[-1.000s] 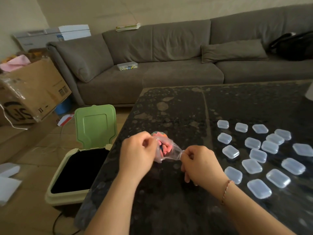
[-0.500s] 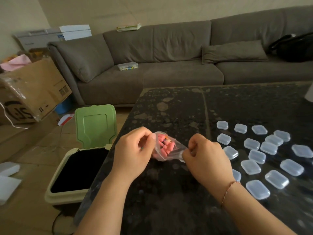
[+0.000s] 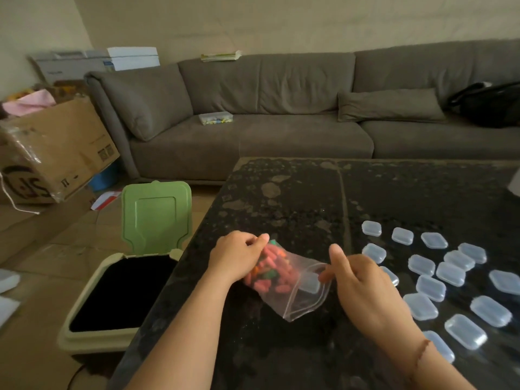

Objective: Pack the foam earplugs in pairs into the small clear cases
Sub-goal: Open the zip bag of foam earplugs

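Left hand (image 3: pixel 236 256) gripping the closed end of a clear zip bag (image 3: pixel 292 282), fingers curled over it. Right hand (image 3: pixel 363 285) pinching the bag's open mouth between thumb and fingertips. Bag lying on the dark surface (image 3: pixel 295 198) between both hands, holding pink, orange and green foam earplugs (image 3: pixel 271 270). Small clear cases (image 3: pixel 450 274) sitting closed, scattered on the surface right of the bag.
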